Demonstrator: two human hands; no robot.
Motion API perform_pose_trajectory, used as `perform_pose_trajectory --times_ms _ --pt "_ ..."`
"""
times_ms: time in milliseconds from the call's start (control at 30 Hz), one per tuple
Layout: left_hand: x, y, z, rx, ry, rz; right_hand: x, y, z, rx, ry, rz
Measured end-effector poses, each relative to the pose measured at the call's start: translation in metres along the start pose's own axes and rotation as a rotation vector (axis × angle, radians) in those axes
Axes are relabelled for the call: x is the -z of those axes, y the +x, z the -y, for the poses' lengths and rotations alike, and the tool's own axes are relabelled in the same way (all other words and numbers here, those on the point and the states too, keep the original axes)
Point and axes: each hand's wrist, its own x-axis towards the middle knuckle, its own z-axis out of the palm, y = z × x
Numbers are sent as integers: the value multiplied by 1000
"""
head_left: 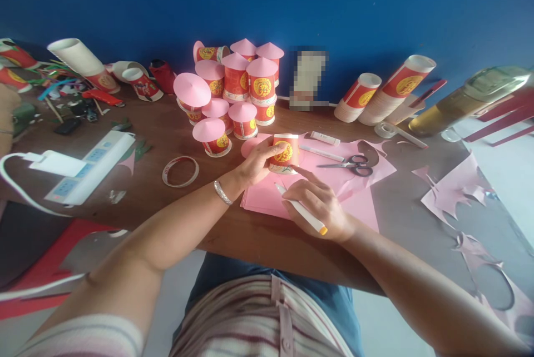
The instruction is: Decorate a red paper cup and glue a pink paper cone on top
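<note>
A single view, from a camera worn on the head of the person at work, facing forward and tilted down. The striped shirt (233, 318) sits at bottom middle, close to the lens; the left hand (259, 162) and right hand (319, 206) come near the centre, farther out. Beyond the table (246, 243), the blue wall (267, 1) spans the top.

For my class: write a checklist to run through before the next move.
1. Red-and-yellow paper cup gripped by the left hand: ok.
2. White, orange-ended marker pen held in the right hand: ok.
3. Pen tip apart from the cup: ok.
4. Ink left in the pen: cannot tell.
5. Black-handled metal scissors out of both hands: ok.
6. Pink paper scraps cleared away: not ok, some at picture right.
</note>
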Motion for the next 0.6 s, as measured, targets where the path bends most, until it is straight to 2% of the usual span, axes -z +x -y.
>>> perform_pose_trajectory --times_ms 200,433,600 --pt "-7 -3 -7 1 132 100 -2 -2 1 13 9 16" --pt "-5 -3 -7 38 114 40 0 -1 -1 40 -61 -38" --pt "-3 -2 -5 42 87 41 3 -3 -3 -51 -125 -63"
